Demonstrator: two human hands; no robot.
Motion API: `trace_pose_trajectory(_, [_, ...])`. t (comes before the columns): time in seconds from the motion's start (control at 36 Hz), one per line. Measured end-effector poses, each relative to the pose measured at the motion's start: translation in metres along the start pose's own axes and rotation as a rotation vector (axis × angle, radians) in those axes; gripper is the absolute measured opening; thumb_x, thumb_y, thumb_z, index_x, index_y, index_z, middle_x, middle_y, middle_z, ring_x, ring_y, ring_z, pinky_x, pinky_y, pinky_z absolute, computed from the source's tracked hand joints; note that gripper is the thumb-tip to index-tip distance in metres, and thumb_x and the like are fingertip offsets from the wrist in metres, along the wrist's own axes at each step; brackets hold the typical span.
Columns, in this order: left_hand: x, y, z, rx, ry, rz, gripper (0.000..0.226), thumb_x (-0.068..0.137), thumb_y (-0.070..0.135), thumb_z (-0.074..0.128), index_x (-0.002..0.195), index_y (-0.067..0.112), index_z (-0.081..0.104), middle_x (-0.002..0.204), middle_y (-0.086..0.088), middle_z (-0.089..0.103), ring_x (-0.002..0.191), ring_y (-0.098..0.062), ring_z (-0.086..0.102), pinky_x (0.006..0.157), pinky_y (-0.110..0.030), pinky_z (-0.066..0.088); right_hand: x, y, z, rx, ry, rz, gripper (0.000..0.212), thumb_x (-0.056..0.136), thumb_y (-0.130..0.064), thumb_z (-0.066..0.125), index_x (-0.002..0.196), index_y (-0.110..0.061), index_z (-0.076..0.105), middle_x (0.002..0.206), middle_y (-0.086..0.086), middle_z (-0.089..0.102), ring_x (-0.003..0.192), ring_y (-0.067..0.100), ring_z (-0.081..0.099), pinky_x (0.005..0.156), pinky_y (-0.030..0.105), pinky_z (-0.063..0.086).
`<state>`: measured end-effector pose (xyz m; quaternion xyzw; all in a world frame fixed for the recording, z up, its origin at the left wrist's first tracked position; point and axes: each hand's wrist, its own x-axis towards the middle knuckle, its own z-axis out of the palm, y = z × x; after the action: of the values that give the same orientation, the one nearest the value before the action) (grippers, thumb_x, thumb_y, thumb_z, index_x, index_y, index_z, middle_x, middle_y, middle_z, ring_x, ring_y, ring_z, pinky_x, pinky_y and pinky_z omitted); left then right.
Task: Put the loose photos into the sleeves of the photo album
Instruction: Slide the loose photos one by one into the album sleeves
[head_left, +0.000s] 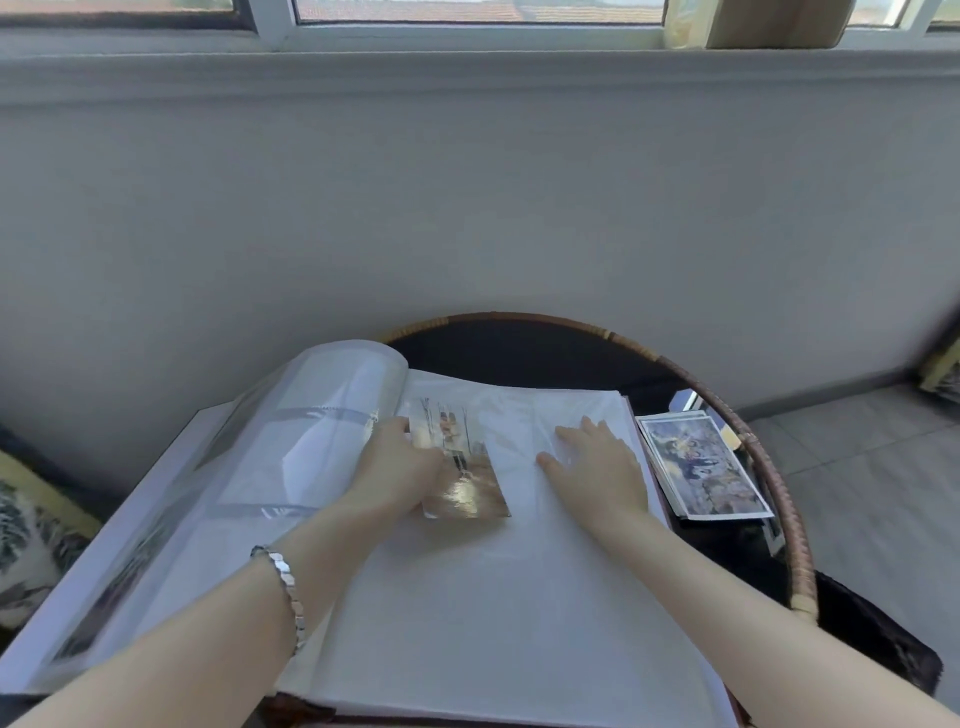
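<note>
A large photo album (467, 597) lies open in front of me, its clear-sleeved pages white. A glossy photo (462, 467) lies on the upper part of the right page, close to the spine. My left hand (402, 462) holds that photo by its left edge, fingers curled round it. My right hand (597, 462) rests flat on the right page beside the photo, fingers spread. A stack of loose photos (706, 467) sits to the right of the album. A curved left page (322, 415) arches up near the spine.
The album rests on a round dark table with a wicker rim (779, 493). A grey wall runs close behind it, with a window above. Patterned cushions (31, 545) sit at the left edge. Tiled floor shows at the right.
</note>
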<state>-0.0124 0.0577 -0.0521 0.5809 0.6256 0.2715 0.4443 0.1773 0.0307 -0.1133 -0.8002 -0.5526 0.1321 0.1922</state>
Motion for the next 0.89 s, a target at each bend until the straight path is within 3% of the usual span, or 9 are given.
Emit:
trace_pose_trajectory(0.08, [0.007, 0.001, 0.007, 0.023, -0.015, -0.010, 0.024, 0.085, 0.009, 0.053, 0.109, 0.013, 0.054, 0.098, -0.007, 0.064, 0.083, -0.025, 0.064, 0.067, -0.032, 0.053, -0.003, -0.002, -0.008, 0.179, 0.082, 0.065, 0.028, 0.087, -0.029, 0.054, 0.113, -0.018, 0.058, 0.125, 0.000, 0.055, 0.111, 0.019, 0.050, 0.083, 0.026, 0.037])
trace_pose_trajectory(0.17, [0.013, 0.007, 0.016, 0.050, -0.054, 0.002, 0.031, 0.088, 0.013, 0.053, 0.119, 0.014, 0.050, 0.100, -0.006, 0.061, 0.083, -0.022, 0.060, 0.064, -0.028, 0.048, -0.004, -0.004, -0.014, 0.209, 0.128, 0.096, 0.013, 0.084, -0.023, 0.056, 0.093, -0.017, 0.063, 0.108, -0.003, 0.059, 0.086, 0.015, 0.049, 0.066, 0.024, 0.032])
trace_pose_trajectory(0.28, [0.020, 0.015, 0.027, 0.111, -0.098, 0.026, 0.040, 0.091, 0.015, 0.052, 0.131, 0.015, 0.048, 0.098, -0.003, 0.057, 0.075, -0.015, 0.056, 0.057, -0.022, 0.043, -0.004, -0.005, -0.017, 0.211, 0.141, 0.100, 0.011, 0.084, -0.023, 0.056, 0.088, -0.017, 0.064, 0.109, -0.004, 0.060, 0.086, 0.013, 0.047, 0.066, 0.024, 0.031])
trace_pose_trajectory(0.42, [0.028, 0.018, 0.037, 0.142, -0.106, 0.022, 0.041, 0.091, 0.016, 0.053, 0.131, 0.016, 0.048, 0.103, -0.006, 0.060, 0.080, -0.017, 0.058, 0.065, -0.027, 0.046, -0.005, -0.005, -0.021, 0.254, 0.151, 0.068, 0.009, 0.086, -0.022, 0.057, 0.086, -0.014, 0.062, 0.117, -0.001, 0.057, 0.107, 0.017, 0.051, 0.070, 0.023, 0.030])
trace_pose_trajectory(0.58, [0.038, 0.025, 0.046, 0.154, -0.116, 0.024, 0.039, 0.093, 0.014, 0.050, 0.131, 0.012, 0.048, 0.107, -0.009, 0.061, 0.093, -0.023, 0.061, 0.080, -0.031, 0.051, -0.003, 0.000, -0.020, 0.288, 0.135, 0.025, 0.009, 0.086, -0.024, 0.059, 0.081, -0.017, 0.060, 0.104, -0.004, 0.055, 0.101, 0.013, 0.051, 0.071, 0.022, 0.031])
trace_pose_trajectory(0.69, [0.041, 0.031, 0.059, 0.155, -0.086, 0.027, 0.039, 0.095, 0.015, 0.047, 0.134, 0.012, 0.044, 0.124, -0.010, 0.056, 0.101, -0.025, 0.057, 0.077, -0.028, 0.045, -0.002, 0.000, -0.019, 0.306, 0.153, -0.026, 0.009, 0.087, -0.023, 0.057, 0.080, -0.019, 0.059, 0.095, -0.007, 0.055, 0.099, 0.012, 0.050, 0.075, 0.020, 0.031])
trace_pose_trajectory(0.78, [0.043, 0.034, 0.066, 0.106, -0.045, 0.035, 0.035, 0.098, 0.015, 0.042, 0.132, 0.013, 0.044, 0.127, -0.008, 0.055, 0.109, -0.025, 0.055, 0.085, -0.030, 0.044, -0.004, 0.003, -0.019, 0.279, 0.148, -0.055, 0.013, 0.088, -0.020, 0.054, 0.091, -0.013, 0.065, 0.109, 0.000, 0.060, 0.113, 0.016, 0.049, 0.087, 0.022, 0.034])
trace_pose_trajectory(0.89, [0.041, 0.031, 0.069, 0.055, -0.001, 0.084, 0.024, 0.099, 0.012, 0.036, 0.117, 0.018, 0.051, 0.115, -0.002, 0.059, 0.097, -0.017, 0.057, 0.079, -0.026, 0.045, -0.013, 0.014, -0.022, 0.191, 0.063, -0.094, 0.024, 0.091, -0.017, 0.050, 0.110, -0.011, 0.064, 0.128, 0.001, 0.054, 0.123, 0.015, 0.044, 0.091, 0.017, 0.027])
